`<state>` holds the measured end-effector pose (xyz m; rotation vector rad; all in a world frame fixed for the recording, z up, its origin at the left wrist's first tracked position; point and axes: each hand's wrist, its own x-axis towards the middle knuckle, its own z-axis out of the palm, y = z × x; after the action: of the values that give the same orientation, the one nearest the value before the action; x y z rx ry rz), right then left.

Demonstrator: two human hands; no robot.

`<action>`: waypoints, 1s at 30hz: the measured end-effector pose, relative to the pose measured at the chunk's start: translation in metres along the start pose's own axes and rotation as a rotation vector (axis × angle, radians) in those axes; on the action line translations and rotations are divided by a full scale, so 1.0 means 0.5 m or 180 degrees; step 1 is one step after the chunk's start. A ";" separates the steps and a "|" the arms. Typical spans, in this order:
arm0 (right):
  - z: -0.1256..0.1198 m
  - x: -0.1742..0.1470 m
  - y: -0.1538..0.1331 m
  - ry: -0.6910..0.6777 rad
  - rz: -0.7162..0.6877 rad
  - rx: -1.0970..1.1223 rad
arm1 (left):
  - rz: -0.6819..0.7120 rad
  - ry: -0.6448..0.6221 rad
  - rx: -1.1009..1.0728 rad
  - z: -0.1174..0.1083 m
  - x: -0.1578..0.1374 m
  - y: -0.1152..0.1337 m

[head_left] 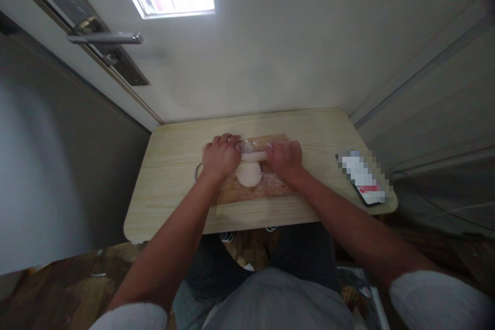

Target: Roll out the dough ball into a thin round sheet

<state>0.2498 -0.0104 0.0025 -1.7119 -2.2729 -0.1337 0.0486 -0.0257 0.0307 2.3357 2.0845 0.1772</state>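
Observation:
A pale rolling pin (254, 156) lies crosswise over the far part of a flat round of dough (249, 175). My left hand (223, 154) is closed on the pin's left end, and my right hand (285, 157) is closed on its right end. Only the pin's middle shows between them. Under the dough is a wooden cutting board (235, 196) dusted with white flour, with a metal ring handle (198, 171) at its left side.
The board rests on a light wood table (170, 175) with rounded corners. A phone (363, 178), partly blurred out, lies at the table's right end. Behind the table stands a white door (270, 72) with a metal lever handle (108, 38). An open-topped container (359, 294) is low at the right.

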 end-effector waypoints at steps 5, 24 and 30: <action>-0.007 0.008 0.000 -0.0263 -0.0093 -0.0049 | -0.0025 -0.0010 -0.0032 0.005 0.007 -0.003; -0.045 -0.025 -0.012 -0.0255 -0.0014 0.0025 | -0.0091 -0.0055 -0.0085 -0.036 -0.031 0.004; -0.038 -0.025 -0.013 -0.0235 -0.0093 0.0016 | -0.0093 -0.0130 0.0017 -0.034 -0.044 0.006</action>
<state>0.2501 -0.0287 0.0179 -1.7087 -2.3494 -0.0719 0.0476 -0.0488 0.0463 2.2903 2.1016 0.1229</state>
